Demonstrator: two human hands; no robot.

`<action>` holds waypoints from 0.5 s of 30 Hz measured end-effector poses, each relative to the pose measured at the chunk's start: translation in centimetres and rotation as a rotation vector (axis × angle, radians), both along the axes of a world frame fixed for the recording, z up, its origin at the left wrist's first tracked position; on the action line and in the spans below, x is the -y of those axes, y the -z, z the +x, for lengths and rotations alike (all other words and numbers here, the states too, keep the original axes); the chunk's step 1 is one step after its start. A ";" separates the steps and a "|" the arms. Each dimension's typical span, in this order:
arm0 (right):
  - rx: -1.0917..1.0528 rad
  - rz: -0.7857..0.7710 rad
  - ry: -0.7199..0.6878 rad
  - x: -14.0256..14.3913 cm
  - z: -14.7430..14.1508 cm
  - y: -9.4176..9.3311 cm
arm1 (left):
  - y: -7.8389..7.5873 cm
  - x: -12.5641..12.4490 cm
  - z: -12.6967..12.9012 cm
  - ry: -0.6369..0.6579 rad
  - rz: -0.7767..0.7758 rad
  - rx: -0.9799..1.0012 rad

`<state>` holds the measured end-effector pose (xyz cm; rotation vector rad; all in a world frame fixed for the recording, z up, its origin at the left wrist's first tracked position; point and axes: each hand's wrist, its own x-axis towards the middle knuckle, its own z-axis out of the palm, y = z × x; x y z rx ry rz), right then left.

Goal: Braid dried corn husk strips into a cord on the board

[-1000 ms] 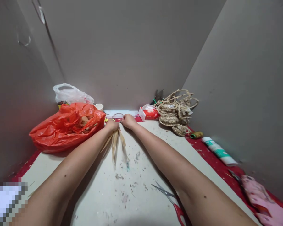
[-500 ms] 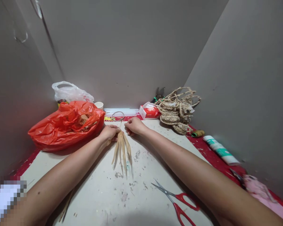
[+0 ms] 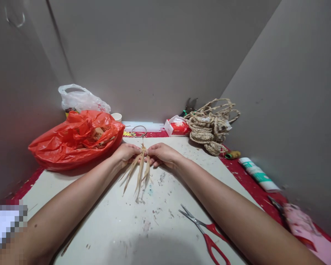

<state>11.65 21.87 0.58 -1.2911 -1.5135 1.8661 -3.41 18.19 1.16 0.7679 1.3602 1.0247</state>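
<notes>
A bundle of dry, straw-coloured leaf strips [image 3: 140,173] fans out toward me over the pale board [image 3: 165,235], gathered at its far end. My left hand [image 3: 128,154] pinches the gathered part from the left. From the right, my right hand [image 3: 160,154] closes its thumb and fingers on the same bundle near the top. Just beyond the tied end lies a thin ring [image 3: 139,131]; whether it is joined to the bundle is hard to make out. Red-handled scissors [image 3: 206,230] rest partly spread on the board, beside my right forearm.
A red plastic bag [image 3: 77,143] of dry pieces sits at left, a white bag [image 3: 81,99] behind it. Along the back are a cup [image 3: 116,117], clear sticks [image 3: 146,127], a tissue pack [image 3: 178,127], pruners [image 3: 191,106] and coiled rope [image 3: 206,129]. A white-green roll [image 3: 258,174] lies right.
My right hand has come left and down from beside the bundle's top and now grips it. The strips have swung left and spread apart. The camera view has shifted slightly.
</notes>
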 end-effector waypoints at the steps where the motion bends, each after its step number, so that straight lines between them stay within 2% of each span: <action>1: -0.004 0.009 0.017 0.1 0.0 0.1 | 0.1 -0.1 -0.1 0.012 0.002 0.004; 4: 0.001 0.036 0.051 0.3 -0.1 0.1 | 0.3 -0.2 -0.4 0.048 -0.001 0.011; 10: 0.008 0.050 0.005 0.1 0.0 0.6 | 0.5 -0.6 -0.4 0.078 0.009 -0.042; 15: -0.072 0.026 0.026 -0.2 0.4 1.0 | 0.5 -0.7 -0.8 0.092 0.030 -0.104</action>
